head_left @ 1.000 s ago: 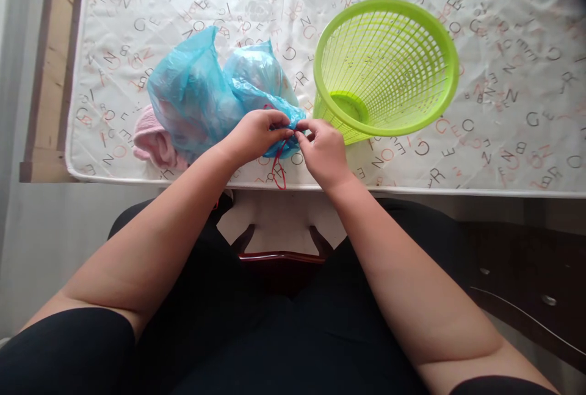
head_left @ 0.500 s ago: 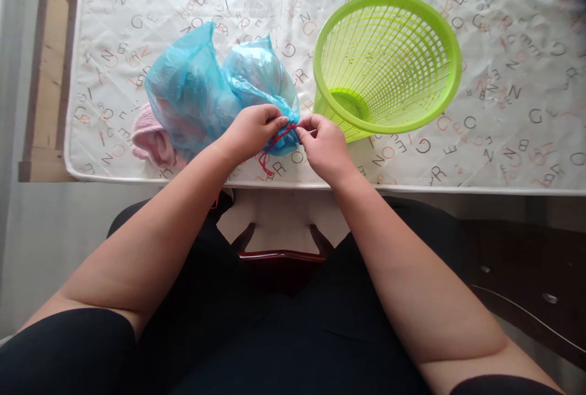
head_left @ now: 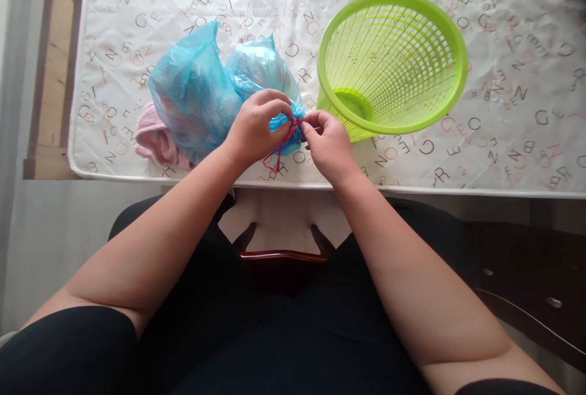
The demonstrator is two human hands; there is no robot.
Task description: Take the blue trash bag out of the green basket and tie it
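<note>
A blue plastic bag (head_left: 192,90), thin and partly see-through, lies puffed out on the mattress, with its gathered neck towards me. Red string (head_left: 284,141) circles the neck, and its loose ends hang down towards the mattress edge. My left hand (head_left: 262,123) pinches thumb and fingers together at the string, left of the neck. From the right, my right hand (head_left: 327,141) grips the string at the neck between thumb and forefinger. What fills the bag is blurred by the plastic.
A lime-green mesh basket (head_left: 394,126) stands to the right of my right hand. Left of the bag, a folded pink cloth (head_left: 153,138) is partly under it. The letter-printed mattress (head_left: 494,157) ends just before my knees. A wooden bed frame (head_left: 55,77) runs along the left.
My left hand has risen slightly, its fingers more arched over the string. The string's ends have shifted a little to the right. My right hand stays at the bag's neck.
</note>
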